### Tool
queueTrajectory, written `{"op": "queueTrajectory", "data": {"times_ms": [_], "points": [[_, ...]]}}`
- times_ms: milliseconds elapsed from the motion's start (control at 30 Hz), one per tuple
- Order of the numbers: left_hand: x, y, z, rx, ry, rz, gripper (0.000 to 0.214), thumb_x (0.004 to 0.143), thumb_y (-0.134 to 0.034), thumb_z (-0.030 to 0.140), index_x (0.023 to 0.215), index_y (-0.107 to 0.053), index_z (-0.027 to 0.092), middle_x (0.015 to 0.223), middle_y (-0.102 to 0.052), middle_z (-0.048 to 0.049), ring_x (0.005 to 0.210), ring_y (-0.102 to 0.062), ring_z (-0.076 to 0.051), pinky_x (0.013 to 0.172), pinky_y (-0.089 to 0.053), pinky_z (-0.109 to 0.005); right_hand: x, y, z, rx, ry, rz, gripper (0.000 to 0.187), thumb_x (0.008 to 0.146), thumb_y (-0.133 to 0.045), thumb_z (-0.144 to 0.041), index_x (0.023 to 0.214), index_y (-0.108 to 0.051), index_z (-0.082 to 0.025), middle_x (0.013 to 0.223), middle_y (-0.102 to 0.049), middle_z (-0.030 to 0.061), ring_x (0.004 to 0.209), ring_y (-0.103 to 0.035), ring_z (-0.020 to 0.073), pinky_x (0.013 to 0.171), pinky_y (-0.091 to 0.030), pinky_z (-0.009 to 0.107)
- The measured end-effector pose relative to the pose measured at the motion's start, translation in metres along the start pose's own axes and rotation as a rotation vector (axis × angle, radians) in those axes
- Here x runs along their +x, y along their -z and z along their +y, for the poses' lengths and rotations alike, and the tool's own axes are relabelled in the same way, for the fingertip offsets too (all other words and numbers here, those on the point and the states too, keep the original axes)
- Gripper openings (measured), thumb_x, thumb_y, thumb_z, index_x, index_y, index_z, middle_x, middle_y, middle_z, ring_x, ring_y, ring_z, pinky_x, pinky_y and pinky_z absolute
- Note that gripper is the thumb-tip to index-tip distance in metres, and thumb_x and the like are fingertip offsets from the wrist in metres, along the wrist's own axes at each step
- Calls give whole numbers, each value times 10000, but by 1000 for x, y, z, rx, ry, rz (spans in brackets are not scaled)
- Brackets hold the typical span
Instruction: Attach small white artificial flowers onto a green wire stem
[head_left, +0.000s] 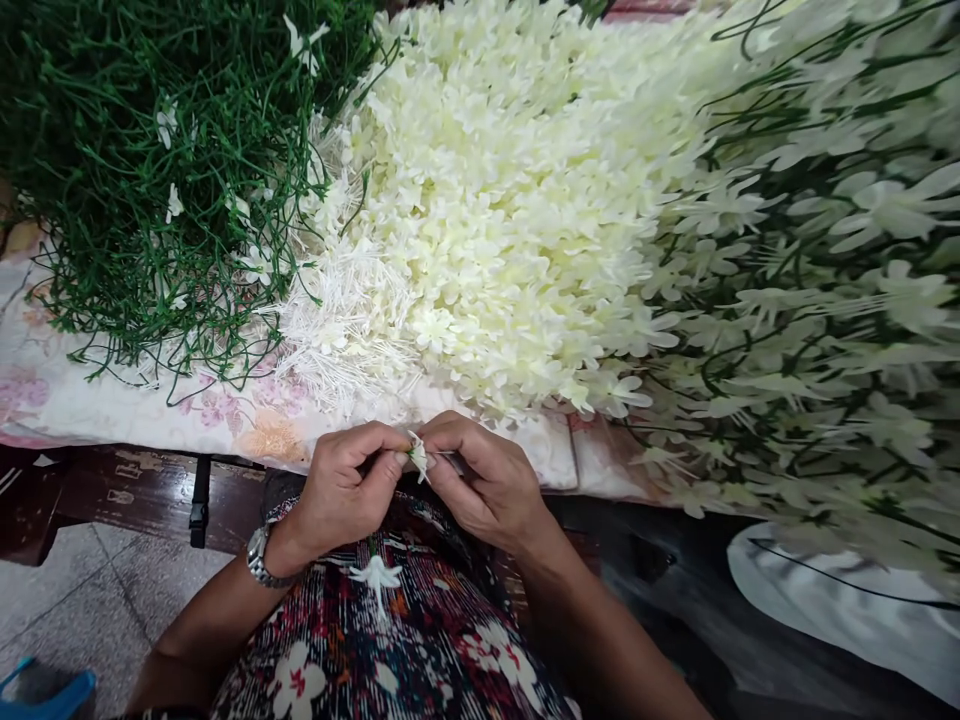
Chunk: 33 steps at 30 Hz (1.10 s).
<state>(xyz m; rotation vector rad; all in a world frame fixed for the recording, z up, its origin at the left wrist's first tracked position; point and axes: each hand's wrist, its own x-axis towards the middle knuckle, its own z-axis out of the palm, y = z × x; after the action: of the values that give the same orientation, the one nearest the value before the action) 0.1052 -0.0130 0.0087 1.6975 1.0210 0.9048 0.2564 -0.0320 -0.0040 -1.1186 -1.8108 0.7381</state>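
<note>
My left hand (352,485), with a watch on its wrist, is closed in a pinch on a green flower stem at the table's front edge. Fingertip to fingertip with it, my right hand (484,485) pinches a small white artificial flower (419,460), whose thin white strand shows between the fingers. Below my left hand another white flower (377,573) hangs face down over my lap, on a green stem that runs up toward that hand. Fingers hide where stem and flower meet.
Green stems (165,170) are heaped at the left and loose cream petals (517,220) in the middle. White stamen threads (345,325) lie between them. Assembled flowers (847,330) crowd the right side. A floral cloth (150,420) covers the table; a white bag (847,600) is below right.
</note>
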Motion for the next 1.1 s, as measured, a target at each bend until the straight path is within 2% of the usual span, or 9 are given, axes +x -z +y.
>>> {"op": "queueTrajectory", "data": {"times_ms": [133,267,367,467,767,967,1100], "points": [[0,1,1,-156,153,10,78,752,-476,131,722,-547,136,533,-500,40,452,-436,-42,449,-371,-149,5,3,-8,-107,65,54,161,736,-477,-56,848,-491,-170,745,-533,30,713,-504,110,618,-432,243],[2,1,2,-254,237,28,68,752,-483,154,705,-529,137,467,-423,70,372,-351,-22,402,-324,-144,9,11,-13,-80,6,-3,200,722,-485,-68,894,-522,-164,803,-541,44,756,-512,120,650,-442,262],[3,0,2,-260,258,36,72,750,-482,159,696,-523,135,484,-447,63,367,-348,-20,394,-313,-146,11,17,-15,-31,-30,-54,219,718,-510,-121,933,-532,-156,835,-553,51,778,-519,127,666,-449,272],[3,0,2,-251,257,40,72,752,-481,162,703,-527,134,516,-477,52,379,-353,-19,400,-313,-146,12,18,-13,-8,-32,-59,207,723,-527,-156,928,-548,-157,820,-563,47,766,-525,125,661,-453,273],[2,2,2,-204,195,18,79,743,-495,164,686,-540,130,505,-447,44,429,-364,-36,416,-315,-146,12,17,-9,-28,-8,-36,176,742,-462,-71,846,-574,-159,726,-576,24,672,-532,92,587,-443,228],[0,3,-1,-128,153,-19,71,747,-494,158,712,-551,135,567,-531,12,509,-489,-71,480,-411,-167,11,18,-9,-129,69,-67,146,744,-489,-79,848,-545,-165,697,-570,15,648,-524,89,562,-434,214],[0,3,-1,-59,101,-36,81,749,-485,140,706,-554,139,568,-544,11,521,-512,-75,489,-422,-167,10,18,-9,-221,117,-102,113,743,-493,-80,825,-531,-147,695,-556,28,654,-501,96,574,-425,219]]}}
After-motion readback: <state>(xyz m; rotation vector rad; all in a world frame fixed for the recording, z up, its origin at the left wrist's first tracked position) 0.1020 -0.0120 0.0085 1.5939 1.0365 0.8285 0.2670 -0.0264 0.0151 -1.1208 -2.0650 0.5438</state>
